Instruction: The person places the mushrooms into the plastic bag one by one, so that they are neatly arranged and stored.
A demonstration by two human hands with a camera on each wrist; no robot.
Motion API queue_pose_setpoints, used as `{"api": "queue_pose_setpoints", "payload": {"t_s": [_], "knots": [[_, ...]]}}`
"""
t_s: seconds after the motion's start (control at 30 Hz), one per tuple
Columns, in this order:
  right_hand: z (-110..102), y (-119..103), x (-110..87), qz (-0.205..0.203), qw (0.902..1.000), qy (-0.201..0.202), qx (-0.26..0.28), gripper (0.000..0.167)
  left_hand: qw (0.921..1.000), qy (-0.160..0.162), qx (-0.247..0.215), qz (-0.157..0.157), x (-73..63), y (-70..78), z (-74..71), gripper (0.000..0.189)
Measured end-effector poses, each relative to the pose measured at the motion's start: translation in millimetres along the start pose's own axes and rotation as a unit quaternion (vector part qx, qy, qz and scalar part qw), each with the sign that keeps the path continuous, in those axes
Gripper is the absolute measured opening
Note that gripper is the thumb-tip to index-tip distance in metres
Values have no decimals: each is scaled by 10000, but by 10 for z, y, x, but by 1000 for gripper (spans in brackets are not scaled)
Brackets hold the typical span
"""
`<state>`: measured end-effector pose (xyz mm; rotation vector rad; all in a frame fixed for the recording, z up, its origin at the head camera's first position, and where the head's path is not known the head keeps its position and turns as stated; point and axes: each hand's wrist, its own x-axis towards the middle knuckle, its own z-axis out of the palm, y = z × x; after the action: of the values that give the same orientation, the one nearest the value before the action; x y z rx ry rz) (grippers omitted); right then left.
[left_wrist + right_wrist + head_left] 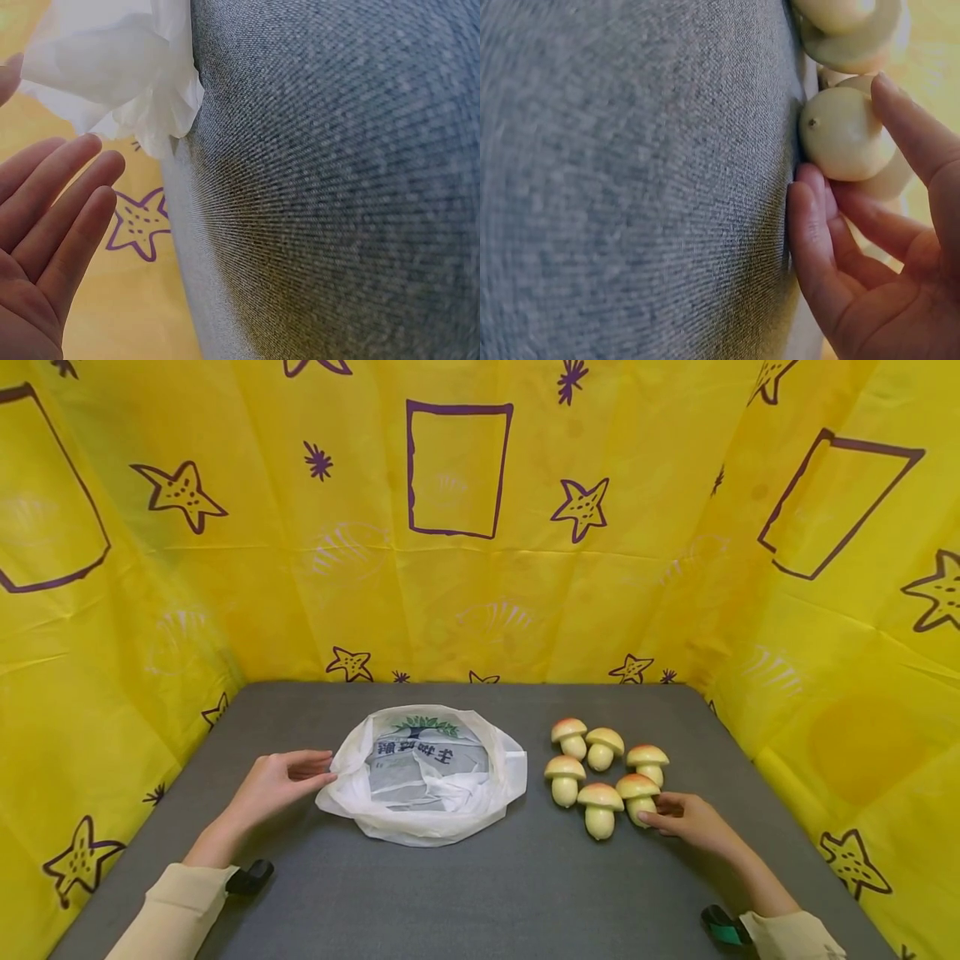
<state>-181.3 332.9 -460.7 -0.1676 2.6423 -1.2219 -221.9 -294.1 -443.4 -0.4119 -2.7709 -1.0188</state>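
Observation:
A white plastic bag (442, 828) lies on the grey table with its mouth spread wide, showing green leaves and dark lettering inside. At its left rim is my left hand (281, 783), fingertips right at the plastic. In the left wrist view, the fingers (75, 225) are fairly straight, beside the crumpled bag edge (142, 75). On the right, my right hand (693, 820) pinches the stem of a toy mushroom (637, 789) with a red-and-yellow cap. In the right wrist view the thumb lies on one side of the pale mushroom stem (844, 139), and the fingers (814, 232) on the other.
Several more toy mushrooms (600, 810) stand grouped to the right of the bag, close to the held one. Yellow cloth (465, 602) with purple starfish drawings borders the grey table (480, 902) at the back and both sides.

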Motion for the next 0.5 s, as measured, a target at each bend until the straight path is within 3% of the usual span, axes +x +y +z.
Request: {"api": "queue_pose_setpoints", "payload": {"t_s": [0.5], "knots": [[24, -42, 22, -117, 9999, 7, -81, 52, 10000, -41, -10, -3, -2, 24, 0, 48]]}}
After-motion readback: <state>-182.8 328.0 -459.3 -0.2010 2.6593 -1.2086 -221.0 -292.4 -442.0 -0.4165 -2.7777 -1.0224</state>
